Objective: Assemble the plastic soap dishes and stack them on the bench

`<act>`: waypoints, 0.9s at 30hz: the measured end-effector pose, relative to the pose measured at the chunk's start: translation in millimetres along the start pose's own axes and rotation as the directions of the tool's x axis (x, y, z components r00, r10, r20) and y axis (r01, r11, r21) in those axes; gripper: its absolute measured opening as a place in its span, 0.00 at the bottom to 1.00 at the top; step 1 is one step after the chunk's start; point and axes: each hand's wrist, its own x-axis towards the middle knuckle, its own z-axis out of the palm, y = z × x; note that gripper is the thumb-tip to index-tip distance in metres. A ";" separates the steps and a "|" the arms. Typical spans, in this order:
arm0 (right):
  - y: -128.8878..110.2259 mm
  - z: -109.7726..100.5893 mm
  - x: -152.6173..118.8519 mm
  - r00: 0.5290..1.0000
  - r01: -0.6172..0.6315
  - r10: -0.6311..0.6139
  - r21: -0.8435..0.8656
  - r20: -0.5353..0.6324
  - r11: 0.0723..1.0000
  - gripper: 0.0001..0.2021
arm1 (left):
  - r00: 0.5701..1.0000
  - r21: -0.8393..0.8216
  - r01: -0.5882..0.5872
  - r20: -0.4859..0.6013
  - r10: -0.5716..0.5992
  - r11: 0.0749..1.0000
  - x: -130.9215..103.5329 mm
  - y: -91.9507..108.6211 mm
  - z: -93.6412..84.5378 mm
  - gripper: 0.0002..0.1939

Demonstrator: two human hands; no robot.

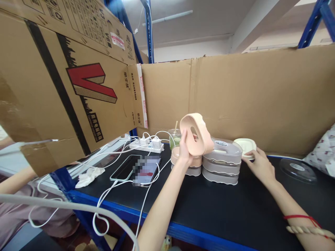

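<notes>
Gripping the peach plastic container [206,137] by its lower left side, my left hand [185,148] holds it tilted, hollow and slot showing, in front of the scallop-edged grey stack [221,172] and a shorter peach-and-grey one [193,170]. My right hand [261,167] touches the near rim of a round-cornered cream dish [244,144], right of the grey stack; whether those fingers pinch it, I cannot tell. Corrugated carton [52,87] at left reads "V6" and "商用电脑机箱" beside a big red V. A glossy clear oval lid [288,167] lies on the matte black tabletop [209,212].
</notes>
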 end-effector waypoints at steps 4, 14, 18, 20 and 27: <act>-10.6 -17.5 -3.8 0.951 0.048 0.004 0.158 -0.309 0.986 0.08 | 1.000 0.045 -0.003 0.009 0.003 0.999 0.5 -0.7 -0.1 0.19; -58.2 -31.1 -36.0 0.652 0.592 -0.397 0.107 -0.646 0.799 0.07 | 0.978 0.111 -0.192 0.109 0.180 0.975 -19.6 -6.5 10.3 0.23; -63.8 -21.0 -45.1 0.484 0.773 -0.585 0.004 -0.651 0.635 0.01 | 0.969 0.132 -0.228 0.123 0.212 0.965 -21.5 -9.9 10.2 0.24; -65.7 -18.3 -46.8 0.450 0.804 -0.620 -0.011 -0.643 0.595 0.02 | 0.969 0.154 -0.233 0.122 0.215 0.960 -22.0 -11.2 10.1 0.23; -66.0 -16.1 -51.2 0.444 0.836 -0.648 0.025 -0.619 0.548 0.06 | 0.970 0.155 -0.119 0.229 0.081 0.981 -25.0 -16.2 10.8 0.18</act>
